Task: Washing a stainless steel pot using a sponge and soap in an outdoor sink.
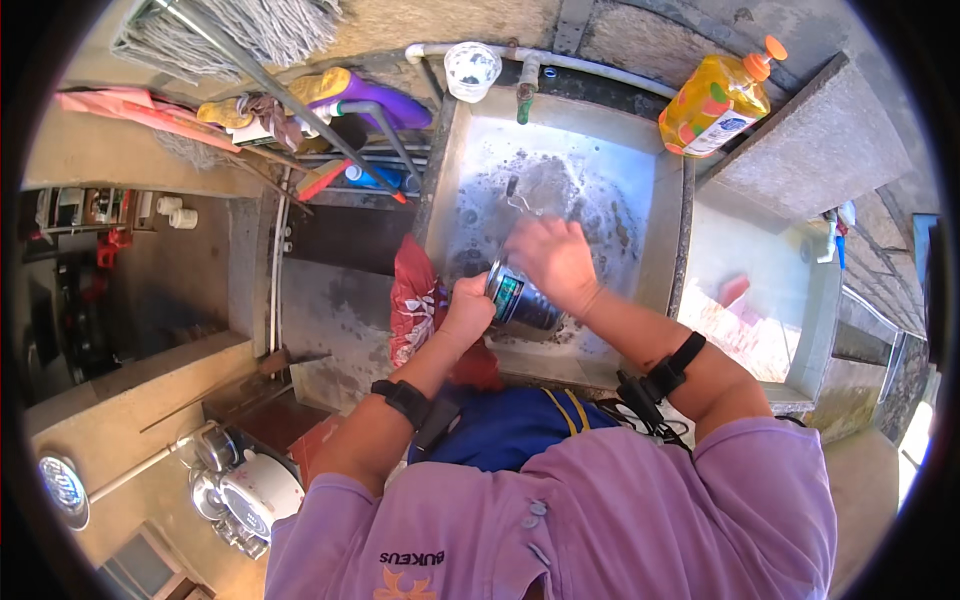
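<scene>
My left hand (471,309) is closed on the left side of a glass jar (525,300) with a green and dark printed label. The jar is tilted over the near part of a stone sink (656,217). My right hand (553,259), blurred, lies over the far side of the jar, its fingers bent; whether it grips the jar or something at its mouth I cannot tell. Just beyond the fingers, a bent metal wire piece with a dark end (512,187) shows above the wet, dirty sink bottom. A red printed plastic bag (412,307) is beside my left hand.
A green-handled tap (523,109) and a white plastic tub (472,71) are at the sink's far edge. A yellow pump bottle (712,105) stands at its far right corner. A second basin (750,285) adjoins on the right. A mop pole (277,90) slants across the upper left.
</scene>
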Available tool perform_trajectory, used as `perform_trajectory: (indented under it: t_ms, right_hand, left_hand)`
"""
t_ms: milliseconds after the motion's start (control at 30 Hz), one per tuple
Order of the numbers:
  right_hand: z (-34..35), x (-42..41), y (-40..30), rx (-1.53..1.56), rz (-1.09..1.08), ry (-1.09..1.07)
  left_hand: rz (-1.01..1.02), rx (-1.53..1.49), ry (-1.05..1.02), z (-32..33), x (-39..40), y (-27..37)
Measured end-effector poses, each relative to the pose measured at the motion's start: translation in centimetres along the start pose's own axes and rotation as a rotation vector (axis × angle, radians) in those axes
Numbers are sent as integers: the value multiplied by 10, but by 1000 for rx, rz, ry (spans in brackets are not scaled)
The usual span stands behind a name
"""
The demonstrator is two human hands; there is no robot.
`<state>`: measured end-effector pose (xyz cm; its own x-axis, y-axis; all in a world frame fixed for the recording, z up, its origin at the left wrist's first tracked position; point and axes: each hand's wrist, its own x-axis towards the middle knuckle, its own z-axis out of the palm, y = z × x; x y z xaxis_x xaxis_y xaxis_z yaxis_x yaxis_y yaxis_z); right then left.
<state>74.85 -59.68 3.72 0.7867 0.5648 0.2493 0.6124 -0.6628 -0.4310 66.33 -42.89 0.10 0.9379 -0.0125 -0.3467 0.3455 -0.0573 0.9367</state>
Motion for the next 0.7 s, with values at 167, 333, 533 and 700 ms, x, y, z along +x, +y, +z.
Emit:
perform_trajectory:
  t_ms: [167, 333, 533, 700]
  right_hand:
    - [2, 23, 5, 261, 321, -108]
    - [-1, -15, -26, 73, -261, 25]
    - [18, 3, 1, -103, 34, -70]
    - [-8, -11, -19, -44, -278, -50]
  left_hand:
    - [-176, 2, -36, -8, -10, 17]
    - [-130, -58, -12, -12, -21, -5]
    - [-339, -78, -22, -20, -15, -17]
    - [-305, -19, -78, -32, -26, -39]
